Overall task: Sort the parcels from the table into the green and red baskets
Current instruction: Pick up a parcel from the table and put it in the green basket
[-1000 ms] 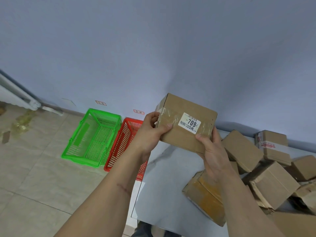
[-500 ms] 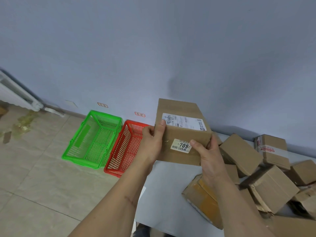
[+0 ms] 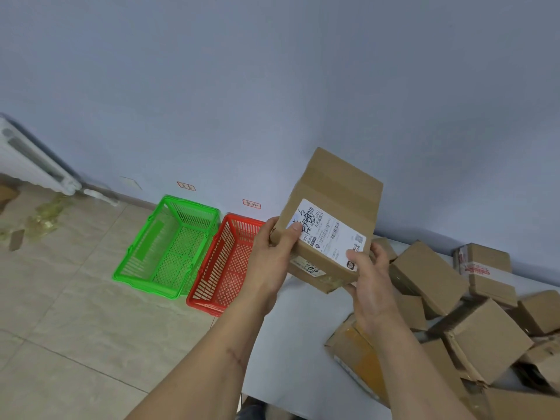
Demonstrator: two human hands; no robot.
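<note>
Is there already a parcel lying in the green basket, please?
No, the green basket shows only its bare mesh floor, and both hands hold one parcel above the table.

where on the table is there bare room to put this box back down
Bare table lies under the held parcel, between the table's left edge and the flattened carton. To the right, the parcel pile crowds the surface. The green basket and red basket appear empty.

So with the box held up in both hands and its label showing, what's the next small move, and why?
Probably carry the parcel left and down toward the baskets. Both the left hand and right hand grip it above the table edge, shipping label facing up; green basket and red basket look empty. Which one fits, I cannot tell.
</note>
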